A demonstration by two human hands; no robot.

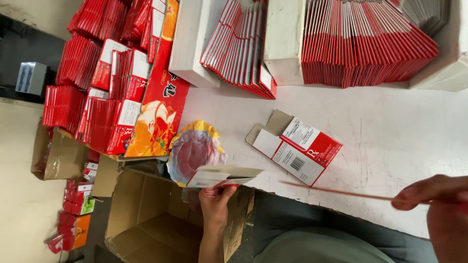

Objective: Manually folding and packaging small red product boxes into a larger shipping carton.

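Head view: left hand (pixel 214 200) grips a folded carton (pixel 222 176), right hand (pixel 434 195) pinches a thin stick (pixel 336 191).

We see a white worktop (pixel 390 136), scuffed | one red-and-white carton (pixel 295 146) lying on it, flaps open | rows of flat red cartons (pixel 365 44) standing along its far edge between white blocks (pixel 285 39) | yellow-rimmed bowl (pixel 195 151) at its near corner

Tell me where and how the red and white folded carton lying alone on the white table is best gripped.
Probably across the long side edges of the red and white folded carton, near its red middle, coming from above. It lies flat and diagonal on the white table, open flaps at its upper-left end, with bare table along both long sides.
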